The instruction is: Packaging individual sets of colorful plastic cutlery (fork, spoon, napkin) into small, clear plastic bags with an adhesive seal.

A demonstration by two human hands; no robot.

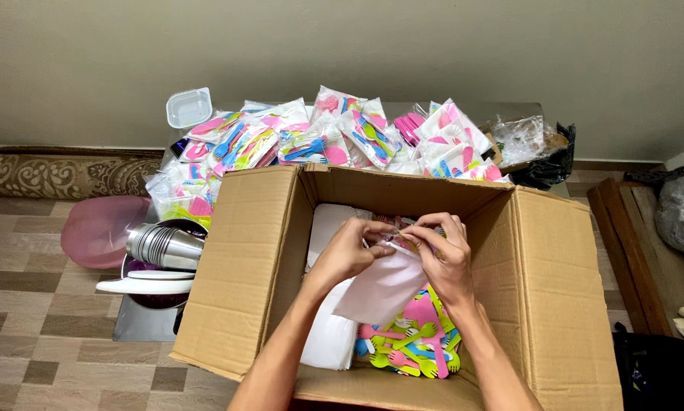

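Pink basin (98,228): sits at the left edge of the frame on the tiled floor, well apart from the hands.
Steel cups (163,246): a nested stack lying on its side just left of the cardboard box, on white lids over a dark bowl; a nudge from the box flap could, I judge, roll it off.
Filled packets (319,137): a heap of clear packs with pink, blue and green cutlery, upper centre of the frame behind the box; piled loosely, so some could slide.
Cardboard box (239,266): open at centre frame, flaps spread; white sheets lie inside at its left.
Left hand (345,251): pinched shut on the mouth of the small clear bag, fingers narrow.
Small clear bag (384,285): held over the middle of the box between both hands, hanging down, whitish; its contents cannot be made out.
Right hand (444,255): pinched on the same bag mouth, touching the left fingertips.
Loose cutlery (414,342): pink, green and blue spoons and forks in the box's lower right.
Risk: the thin film could tear or slip from so small a pinch, dropping the bag among the loose pieces.
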